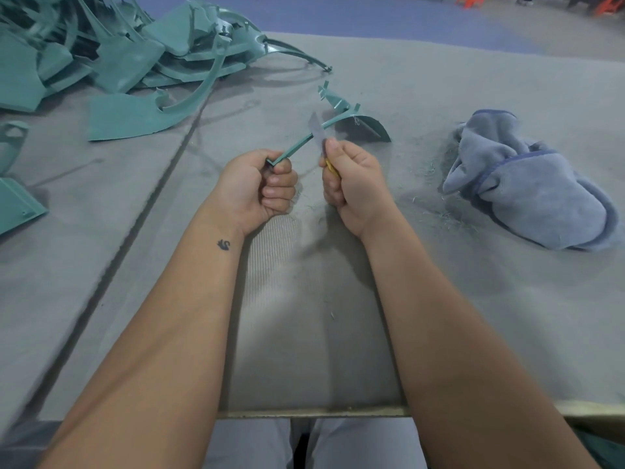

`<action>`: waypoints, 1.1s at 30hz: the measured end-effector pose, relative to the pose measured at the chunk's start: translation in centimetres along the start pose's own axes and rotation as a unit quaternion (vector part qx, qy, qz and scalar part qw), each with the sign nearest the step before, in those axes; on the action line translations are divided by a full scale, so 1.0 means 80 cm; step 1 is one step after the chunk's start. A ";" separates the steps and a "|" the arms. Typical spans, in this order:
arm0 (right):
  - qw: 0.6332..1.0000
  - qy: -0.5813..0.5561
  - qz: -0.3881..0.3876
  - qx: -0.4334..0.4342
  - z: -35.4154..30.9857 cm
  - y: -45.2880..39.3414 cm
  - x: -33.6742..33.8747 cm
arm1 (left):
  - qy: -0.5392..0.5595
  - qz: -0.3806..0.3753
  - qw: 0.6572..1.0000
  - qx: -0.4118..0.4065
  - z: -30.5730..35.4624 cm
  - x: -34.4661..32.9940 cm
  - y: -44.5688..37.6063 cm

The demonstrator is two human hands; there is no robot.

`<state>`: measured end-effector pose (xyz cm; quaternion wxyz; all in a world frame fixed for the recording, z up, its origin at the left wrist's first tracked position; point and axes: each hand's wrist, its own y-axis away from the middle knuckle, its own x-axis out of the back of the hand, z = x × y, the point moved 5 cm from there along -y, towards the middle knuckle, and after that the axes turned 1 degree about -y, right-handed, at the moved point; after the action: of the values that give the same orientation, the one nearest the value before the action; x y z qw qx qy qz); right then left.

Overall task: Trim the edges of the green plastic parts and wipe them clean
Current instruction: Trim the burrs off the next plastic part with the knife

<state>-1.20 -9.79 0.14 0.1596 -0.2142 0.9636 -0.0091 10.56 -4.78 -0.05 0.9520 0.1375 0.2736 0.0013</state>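
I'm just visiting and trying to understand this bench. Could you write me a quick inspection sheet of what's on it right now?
Surface: grey padded table, dusted with fine green shavings.
Job's things: left hand grips one end of a green plastic part; right hand holds a yellow-handled knife, blade against the part's thin strip. Blue-grey cloth lies crumpled at right, untouched.
Clutter: pile of green parts at far left; two more at the left edge.
Hands: both curled tight.
Cables: nothing seen.
Surroundings: blue floor beyond the table.
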 end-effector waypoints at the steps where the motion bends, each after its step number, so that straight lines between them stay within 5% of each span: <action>1: 1.000 -0.015 0.013 -0.004 0.001 0.000 0.001 | 0.004 0.004 1.000 -0.002 0.001 0.002 0.001; 5: 0.995 -0.071 0.064 -0.023 0.003 -0.002 0.007 | -0.049 0.126 0.990 -0.051 0.007 0.013 0.004; 8: 0.995 -0.051 0.071 -0.041 0.003 -0.003 0.008 | -0.190 0.262 0.935 -0.145 0.025 0.024 0.012; 11: 0.995 -0.024 0.076 -0.055 0.003 -0.002 0.008 | -0.347 0.238 0.883 -0.208 0.030 0.021 0.018; 15: 0.999 0.017 0.014 -0.038 0.002 0.002 0.001 | -0.623 0.202 0.713 -0.251 0.022 0.004 0.014; 16: 0.999 0.038 -0.012 -0.029 0.001 0.003 -0.003 | -0.643 0.198 0.695 -0.252 0.020 0.001 0.012; 18: 0.994 0.089 -0.056 -0.018 0.001 0.006 -0.011 | -0.632 0.185 0.709 -0.253 0.019 0.000 0.009; 26: 0.992 0.100 -0.069 -0.030 0.002 0.007 -0.014 | -0.302 0.131 0.923 -0.197 0.016 -0.007 0.011; 33: 0.993 0.099 -0.058 -0.025 0.002 0.006 -0.017 | -0.297 0.116 0.924 -0.209 0.011 -0.007 0.006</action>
<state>-0.21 -8.77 0.31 0.0569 -0.2714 0.9607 -0.0159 10.56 -4.57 1.09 0.9898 -0.0402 -0.0463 0.1284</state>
